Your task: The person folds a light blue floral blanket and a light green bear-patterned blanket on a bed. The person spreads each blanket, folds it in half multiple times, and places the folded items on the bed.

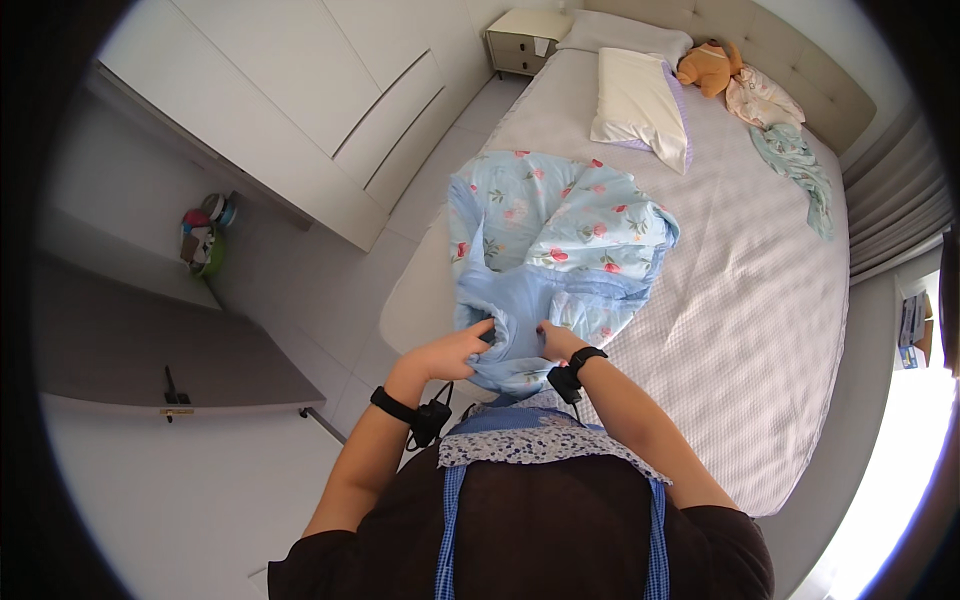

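Observation:
A light-blue quilt (577,225) with red flowers lies bunched over the foot end of the bed, its plain blue side folded up towards me. My left hand (454,354) grips a gathered edge of it, thumb on top, with the other fingers partly hidden by the cloth. Across a stretch of plain blue cloth, my right hand (559,343) pinches another part of the quilt; its fingertips are mostly covered by folds. The near end of the quilt hangs against the front of my apron (551,446). Each wrist carries a black strap with a small device.
The bed (750,322) has a pale quilted cover. Near the headboard (780,52) lie a cream pillow (637,97), a grey pillow (626,34), an orange plush toy (709,67) and a green cloth (795,165). A nightstand (525,41), wardrobe (300,97) and open door (172,352) stand around it.

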### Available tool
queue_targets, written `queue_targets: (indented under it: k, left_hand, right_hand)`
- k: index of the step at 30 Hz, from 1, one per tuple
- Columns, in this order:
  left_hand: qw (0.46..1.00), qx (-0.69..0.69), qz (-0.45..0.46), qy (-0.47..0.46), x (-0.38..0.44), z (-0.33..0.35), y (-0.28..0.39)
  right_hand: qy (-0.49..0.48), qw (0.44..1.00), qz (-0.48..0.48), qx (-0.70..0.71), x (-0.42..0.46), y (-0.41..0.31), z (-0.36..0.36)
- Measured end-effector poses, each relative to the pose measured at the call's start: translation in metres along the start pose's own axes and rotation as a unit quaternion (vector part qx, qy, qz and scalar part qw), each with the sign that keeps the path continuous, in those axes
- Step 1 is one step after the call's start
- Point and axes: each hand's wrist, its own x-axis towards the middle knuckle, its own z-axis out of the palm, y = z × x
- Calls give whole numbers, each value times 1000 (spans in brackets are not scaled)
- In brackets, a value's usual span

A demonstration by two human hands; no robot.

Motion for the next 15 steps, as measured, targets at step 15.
queue_targets:
  k: [15]
  left_hand:
    - [995, 70, 24, -60, 21, -4, -7]
  right_hand:
    - [290, 931, -174, 138, 4, -62, -100]
